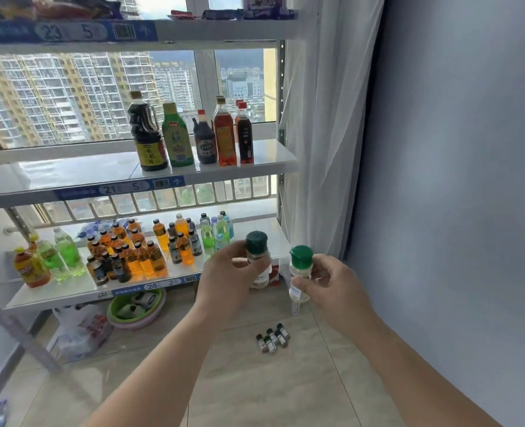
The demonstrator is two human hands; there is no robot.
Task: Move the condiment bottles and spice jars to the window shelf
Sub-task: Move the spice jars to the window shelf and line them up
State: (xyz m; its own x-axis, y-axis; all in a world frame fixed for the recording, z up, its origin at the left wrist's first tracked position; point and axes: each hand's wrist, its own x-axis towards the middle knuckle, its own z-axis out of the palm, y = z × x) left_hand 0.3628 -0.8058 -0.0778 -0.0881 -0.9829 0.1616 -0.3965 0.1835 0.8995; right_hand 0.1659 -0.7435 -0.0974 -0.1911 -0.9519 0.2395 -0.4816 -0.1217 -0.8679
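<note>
My left hand grips a clear spice jar with a dark green cap, held upright in front of the lower shelf. My right hand grips a second spice jar with a brighter green cap, also upright. Several more small green-capped spice jars stand in a cluster on the tiled floor below my hands. On the window shelf several condiment bottles stand in a row: a large dark soy bottle, a green bottle, a small dark bottle, a red-orange bottle and a slim dark bottle.
The lower shelf carries many drink bottles. Under it sit a green basin and a plastic bag. A white curtain hangs right of the rack, next to a grey wall. The left half of the window shelf is bare.
</note>
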